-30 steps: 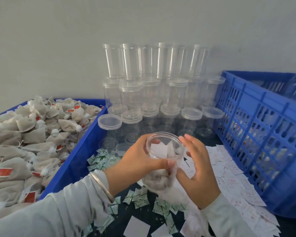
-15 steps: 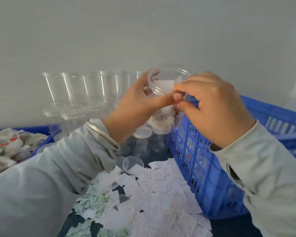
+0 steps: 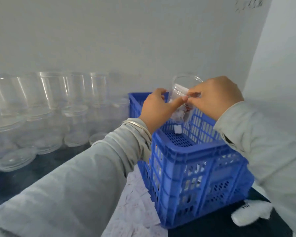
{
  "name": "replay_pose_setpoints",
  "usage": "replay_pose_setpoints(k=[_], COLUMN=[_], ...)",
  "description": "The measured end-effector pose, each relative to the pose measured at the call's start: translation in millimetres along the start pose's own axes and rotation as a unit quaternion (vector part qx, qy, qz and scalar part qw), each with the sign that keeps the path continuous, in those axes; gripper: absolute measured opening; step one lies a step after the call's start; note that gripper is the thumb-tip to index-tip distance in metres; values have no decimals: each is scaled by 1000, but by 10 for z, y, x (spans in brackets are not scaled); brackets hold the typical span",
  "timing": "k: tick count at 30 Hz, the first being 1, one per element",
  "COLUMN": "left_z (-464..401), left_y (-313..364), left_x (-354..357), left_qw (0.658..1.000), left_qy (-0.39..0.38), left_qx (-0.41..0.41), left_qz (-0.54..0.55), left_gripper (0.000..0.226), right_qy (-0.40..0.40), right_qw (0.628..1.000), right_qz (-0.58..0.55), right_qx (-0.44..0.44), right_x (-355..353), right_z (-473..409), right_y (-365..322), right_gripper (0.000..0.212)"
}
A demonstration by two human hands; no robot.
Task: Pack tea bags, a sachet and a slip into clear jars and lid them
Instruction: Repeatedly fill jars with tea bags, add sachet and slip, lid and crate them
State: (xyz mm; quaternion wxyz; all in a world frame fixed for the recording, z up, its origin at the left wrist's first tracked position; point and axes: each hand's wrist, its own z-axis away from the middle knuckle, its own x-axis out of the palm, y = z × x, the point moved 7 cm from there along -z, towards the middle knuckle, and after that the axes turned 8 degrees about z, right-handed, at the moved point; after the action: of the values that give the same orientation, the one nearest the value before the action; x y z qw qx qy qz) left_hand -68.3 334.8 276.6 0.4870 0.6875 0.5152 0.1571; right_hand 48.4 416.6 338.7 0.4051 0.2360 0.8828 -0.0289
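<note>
Jar (image 3: 182,93) blurred, gripped by left hand (image 3: 158,110), right hand (image 3: 215,98) pinching its rim, contents indistinct

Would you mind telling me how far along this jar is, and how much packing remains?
Done: the clear plastic jar already holds tea bags and a white slip; a sachet cannot be made out. In hand: the left hand and right hand hold it above the blue plastic crate; whether its lid is on is unclear. Left: many empty clear jars stand stacked by the wall.

Jar (image 3: 183,93) above crate (image 3: 195,161); empty jars (image 3: 72,117) left.
</note>
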Motion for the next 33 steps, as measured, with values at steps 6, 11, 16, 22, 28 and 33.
replay_pose_setpoints(k=[6,11,16,22,28,33], left_z=[-73,-104,-109,-94,-52,112], left_y=[-320,-377,-368,-345,-325,-313], left_x=[126,187,191,175,110,-159], left_qw=[988,978,978,981,994,985], left_qy=[-39,-67,-61,-50,-22,40], left_qx=[-9,-5,2,11,14,-21], left_qz=[-146,-197,-198,-187,-109,167], left_gripper=[49,37,27,13,9,28], right_qy=[-200,-296,-585,-601,-420,-235], right_qw=[972,949,792,798,902,969], right_qz=[117,105,138,-23,-99,-78], right_qx=[-26,-8,-104,-36,-13,-2], right_x=[953,1361,1780,1711,1395,921], right_z=[-168,-182,420,413,101,-125], right_y=[95,71,-106,-114,-314,-685], right_gripper=[13,29,31,24,15,17])
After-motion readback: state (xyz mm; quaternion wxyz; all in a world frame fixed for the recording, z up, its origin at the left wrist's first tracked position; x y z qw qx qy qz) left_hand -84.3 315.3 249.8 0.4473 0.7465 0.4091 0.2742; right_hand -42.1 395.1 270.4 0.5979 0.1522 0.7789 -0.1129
